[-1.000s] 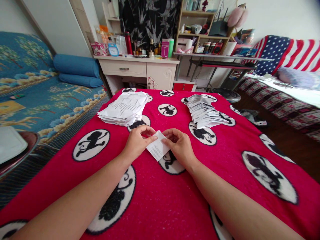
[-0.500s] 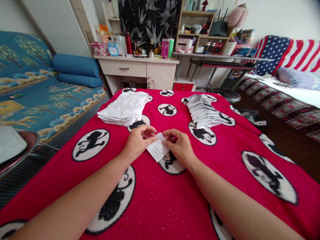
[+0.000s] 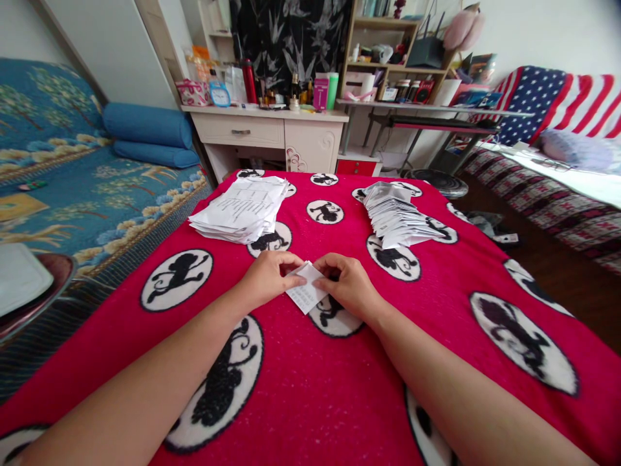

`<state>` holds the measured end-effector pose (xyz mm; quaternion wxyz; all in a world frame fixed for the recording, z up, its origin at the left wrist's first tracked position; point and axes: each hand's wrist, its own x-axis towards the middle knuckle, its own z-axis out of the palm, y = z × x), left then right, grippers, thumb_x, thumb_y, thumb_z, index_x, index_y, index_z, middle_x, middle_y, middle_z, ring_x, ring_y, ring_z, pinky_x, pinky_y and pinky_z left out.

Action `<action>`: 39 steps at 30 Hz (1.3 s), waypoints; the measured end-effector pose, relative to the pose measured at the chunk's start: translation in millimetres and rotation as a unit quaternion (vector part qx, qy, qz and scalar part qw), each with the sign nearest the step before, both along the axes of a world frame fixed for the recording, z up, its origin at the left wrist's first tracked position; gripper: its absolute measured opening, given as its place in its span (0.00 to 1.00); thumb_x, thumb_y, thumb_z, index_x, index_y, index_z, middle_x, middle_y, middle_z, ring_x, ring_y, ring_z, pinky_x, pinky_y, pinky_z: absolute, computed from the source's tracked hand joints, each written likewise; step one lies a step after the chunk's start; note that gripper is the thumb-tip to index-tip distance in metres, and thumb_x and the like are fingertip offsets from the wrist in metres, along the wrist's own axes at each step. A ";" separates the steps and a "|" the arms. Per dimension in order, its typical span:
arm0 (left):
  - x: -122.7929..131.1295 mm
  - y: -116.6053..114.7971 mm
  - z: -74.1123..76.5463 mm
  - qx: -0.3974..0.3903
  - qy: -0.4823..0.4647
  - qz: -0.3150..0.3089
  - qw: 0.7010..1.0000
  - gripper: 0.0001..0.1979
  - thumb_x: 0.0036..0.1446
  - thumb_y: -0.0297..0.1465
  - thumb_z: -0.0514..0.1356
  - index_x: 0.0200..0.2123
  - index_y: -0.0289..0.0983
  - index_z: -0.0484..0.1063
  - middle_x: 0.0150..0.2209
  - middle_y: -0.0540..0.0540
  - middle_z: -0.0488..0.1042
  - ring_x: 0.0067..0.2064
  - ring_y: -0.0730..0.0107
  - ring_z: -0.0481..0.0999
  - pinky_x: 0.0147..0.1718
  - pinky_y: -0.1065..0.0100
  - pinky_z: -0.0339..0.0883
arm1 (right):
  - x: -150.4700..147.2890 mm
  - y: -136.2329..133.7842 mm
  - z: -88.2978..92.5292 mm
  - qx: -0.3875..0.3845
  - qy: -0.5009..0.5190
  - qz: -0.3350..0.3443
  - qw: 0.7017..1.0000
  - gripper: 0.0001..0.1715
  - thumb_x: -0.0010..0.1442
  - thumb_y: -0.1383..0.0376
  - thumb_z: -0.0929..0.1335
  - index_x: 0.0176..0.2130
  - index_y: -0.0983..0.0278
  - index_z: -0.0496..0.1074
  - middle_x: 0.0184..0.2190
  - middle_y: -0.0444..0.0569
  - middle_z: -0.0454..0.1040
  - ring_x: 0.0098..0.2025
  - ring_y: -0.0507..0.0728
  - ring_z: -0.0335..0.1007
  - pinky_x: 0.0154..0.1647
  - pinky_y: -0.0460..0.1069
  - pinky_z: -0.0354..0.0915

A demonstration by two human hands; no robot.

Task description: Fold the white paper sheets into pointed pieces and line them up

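Both hands have crept a bit closer together since half a second ago, and the top corner of the slip now looks tucked in between the fingertips, so less of it shows.

Head view, the only one there is: the left hand point(image 3: 266, 279) and right hand point(image 3: 347, 285) are both pinched onto the slip point(image 3: 305, 294), a small white paper with tiny print. The left has its upper left edge and the right its upper right edge, thumbs and forefingers nearly meeting over the top. Its lower corner points toward the person and lies on or just above the red blanket point(image 3: 301, 388), right over one of the white monkey ovals. I can't tell if it's flat on the cloth.

Further back on the blanket, a loose pile of printed sheets point(image 3: 242, 210) sits on the left. On the right is a slanted stack of small folded papers point(image 3: 395, 217). Both are well apart from the hands.

Behind all that there's a white dresser point(image 3: 272, 136) crowded with bottles and a blue clock point(image 3: 220, 96). Blue bolsters point(image 3: 148, 126) lie on the bed to the left, and a flag-pattern cover point(image 3: 557, 103) is off to the right.
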<state>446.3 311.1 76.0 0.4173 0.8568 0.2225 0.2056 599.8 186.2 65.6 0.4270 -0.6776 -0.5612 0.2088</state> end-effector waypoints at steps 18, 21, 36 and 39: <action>-21.0 28.4 20.2 -0.042 0.093 -0.187 0.977 0.08 0.46 0.27 0.64 0.31 0.38 0.81 0.29 0.48 0.71 0.30 0.73 0.69 0.29 0.74 0.61 | 3.0 -3.7 19.1 -0.033 -0.077 0.101 0.991 0.19 0.44 0.80 0.64 0.29 0.61 0.79 0.32 0.44 0.77 0.33 0.51 0.70 0.36 0.44 0.64; -22.6 29.3 23.0 -0.025 0.109 -0.210 0.971 0.08 0.46 0.26 0.62 0.30 0.39 0.82 0.29 0.48 0.71 0.31 0.72 0.70 0.31 0.73 0.62 | 2.4 -5.8 28.5 -0.062 -0.101 0.131 0.984 0.21 0.44 0.80 0.64 0.30 0.61 0.80 0.34 0.44 0.77 0.35 0.51 0.71 0.36 0.44 0.63; -13.5 19.4 13.9 -0.022 0.125 -0.125 0.984 0.06 0.46 0.29 0.62 0.30 0.37 0.77 0.24 0.50 0.73 0.26 0.72 0.69 0.24 0.74 0.59 | 0.2 -2.9 22.8 -0.071 -0.090 0.093 0.989 0.02 0.49 0.67 0.74 0.27 0.63 0.77 0.28 0.42 0.74 0.28 0.49 0.67 0.29 0.44 0.58; -13.6 19.1 14.9 -0.027 0.126 -0.112 0.985 0.08 0.45 0.26 0.60 0.30 0.36 0.78 0.24 0.49 0.75 0.26 0.72 0.70 0.23 0.74 0.59 | -4.0 -2.7 23.8 -0.090 -0.099 0.062 0.989 0.06 0.50 0.63 0.74 0.26 0.63 0.76 0.26 0.42 0.73 0.26 0.49 0.66 0.27 0.44 0.56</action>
